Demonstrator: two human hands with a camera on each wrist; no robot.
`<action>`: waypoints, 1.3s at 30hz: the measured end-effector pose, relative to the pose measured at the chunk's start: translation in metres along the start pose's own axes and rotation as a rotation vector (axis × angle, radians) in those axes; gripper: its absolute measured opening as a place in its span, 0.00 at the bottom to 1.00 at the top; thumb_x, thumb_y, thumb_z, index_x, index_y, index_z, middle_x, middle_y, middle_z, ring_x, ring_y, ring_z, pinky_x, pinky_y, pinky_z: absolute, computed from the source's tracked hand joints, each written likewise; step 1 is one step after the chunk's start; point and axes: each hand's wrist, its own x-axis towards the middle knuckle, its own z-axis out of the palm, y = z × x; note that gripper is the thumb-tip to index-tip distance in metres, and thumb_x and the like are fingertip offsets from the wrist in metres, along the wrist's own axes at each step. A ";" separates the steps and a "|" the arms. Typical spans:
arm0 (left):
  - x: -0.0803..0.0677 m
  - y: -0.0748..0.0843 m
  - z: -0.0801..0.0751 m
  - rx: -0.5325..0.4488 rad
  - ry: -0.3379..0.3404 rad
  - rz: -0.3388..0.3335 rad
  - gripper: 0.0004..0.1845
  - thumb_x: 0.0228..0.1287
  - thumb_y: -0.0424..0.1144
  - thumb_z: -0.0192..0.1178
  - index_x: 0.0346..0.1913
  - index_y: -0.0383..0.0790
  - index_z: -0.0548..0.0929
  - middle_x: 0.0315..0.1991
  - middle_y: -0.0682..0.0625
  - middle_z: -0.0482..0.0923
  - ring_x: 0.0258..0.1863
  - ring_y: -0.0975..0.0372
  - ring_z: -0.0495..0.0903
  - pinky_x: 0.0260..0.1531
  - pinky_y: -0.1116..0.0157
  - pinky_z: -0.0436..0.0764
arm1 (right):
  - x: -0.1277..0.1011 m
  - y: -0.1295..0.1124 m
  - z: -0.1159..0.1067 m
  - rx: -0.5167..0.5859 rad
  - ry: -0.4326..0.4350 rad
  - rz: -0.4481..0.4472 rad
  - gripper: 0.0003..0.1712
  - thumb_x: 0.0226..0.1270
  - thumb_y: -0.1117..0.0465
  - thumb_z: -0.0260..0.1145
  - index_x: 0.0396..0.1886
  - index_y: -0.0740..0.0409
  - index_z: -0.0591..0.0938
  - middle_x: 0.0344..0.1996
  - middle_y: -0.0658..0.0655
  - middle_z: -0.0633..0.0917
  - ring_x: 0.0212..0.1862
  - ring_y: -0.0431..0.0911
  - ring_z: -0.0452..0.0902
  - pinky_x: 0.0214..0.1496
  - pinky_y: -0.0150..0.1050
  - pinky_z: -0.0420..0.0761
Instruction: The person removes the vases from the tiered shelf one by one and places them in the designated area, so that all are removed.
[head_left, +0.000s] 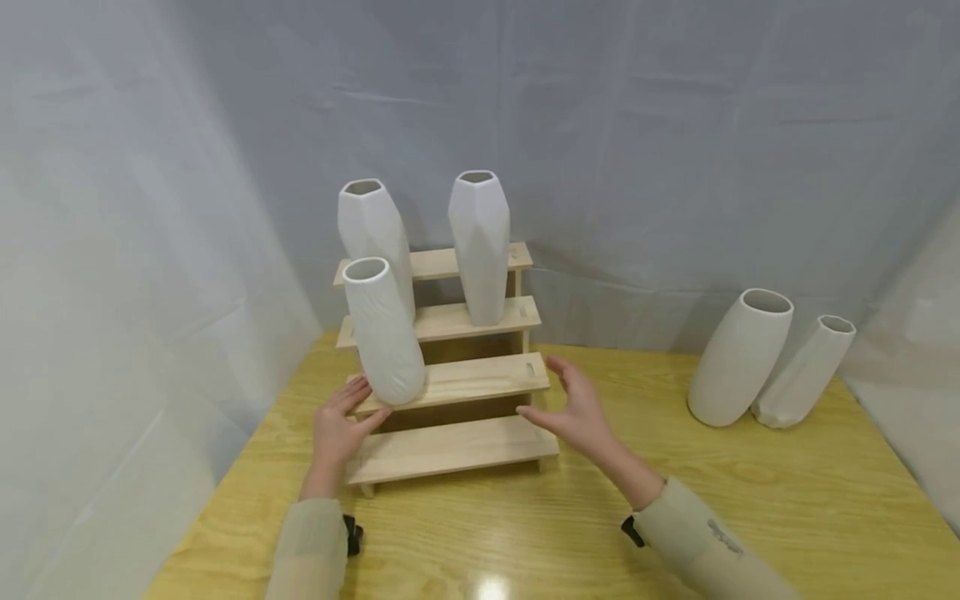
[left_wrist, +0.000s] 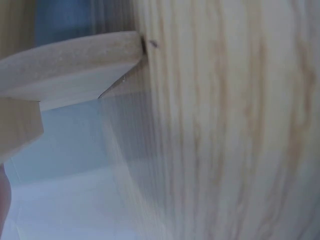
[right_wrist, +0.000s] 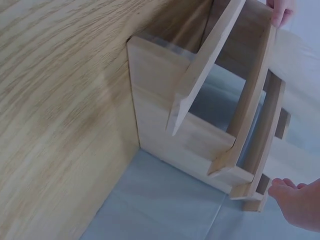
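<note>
A pale wooden stepped display stand point(head_left: 457, 450) with several tiers stands on the table. At its left end my left hand point(head_left: 339, 427) grips the step second from the bottom, thumb along the front edge, beside the base of a white textured vase point(head_left: 386, 342) on that step. My right hand point(head_left: 581, 417) is at the stand's right end, thumb and fingers spread apart around the same step's end, holding nothing. Two faceted white vases, one at left point(head_left: 371, 221) and one at right point(head_left: 480, 242), stand higher up; the left one's base is partly hidden by the textured vase.
Two more white vases, a smooth rounded one point(head_left: 738, 358) and a narrower one with a faceted base point(head_left: 802, 375), stand side by side at the right of the yellow wooden table point(head_left: 600, 533). Pale sheeting point(head_left: 637, 167) hangs behind and beside the table.
</note>
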 end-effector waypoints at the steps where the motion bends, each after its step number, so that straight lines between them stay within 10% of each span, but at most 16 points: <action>1: 0.000 0.000 0.000 -0.002 0.001 0.001 0.26 0.34 0.34 0.74 0.42 0.28 0.80 0.47 0.39 0.76 0.50 0.49 0.72 0.52 0.53 0.69 | 0.001 -0.001 0.002 0.007 -0.007 0.003 0.46 0.43 0.56 0.73 0.59 0.71 0.62 0.57 0.66 0.67 0.59 0.56 0.61 0.61 0.49 0.62; 39: 0.000 0.004 -0.001 0.004 -0.007 -0.014 0.25 0.36 0.34 0.73 0.42 0.29 0.80 0.47 0.39 0.76 0.51 0.49 0.72 0.53 0.53 0.68 | 0.047 -0.057 0.081 -0.017 -0.115 -0.120 0.46 0.43 0.54 0.74 0.59 0.68 0.64 0.56 0.63 0.70 0.57 0.52 0.65 0.57 0.45 0.69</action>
